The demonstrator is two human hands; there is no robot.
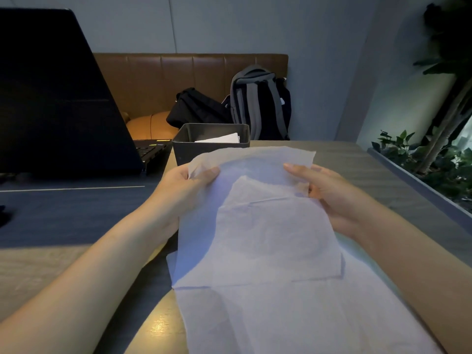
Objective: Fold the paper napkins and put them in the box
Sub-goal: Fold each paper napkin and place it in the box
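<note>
Two hands hold one thin white paper napkin (pixel 255 226) up above the desk's near edge, so the folding step looks just begun. The left hand (pixel 184 190) pinches its far left corner between thumb and fingers; the right hand (pixel 324 192) grips the far right edge. The sheet is translucent, limp and creased, partly doubled. Next, the corners probably need bringing together squarely. The dark box (pixel 212 146), near the desk's far edge, already holds folded napkins (pixel 224 138).

- Held napkin (pixel 255 226) hides the fingers of both hands behind it, and the box's (pixel 184 146) near wall.
- Napkins (pixel 224 139) inside the box show only their tops.
- Laptop (pixel 51 98) left of the box is cut off by the frame edge.
</note>
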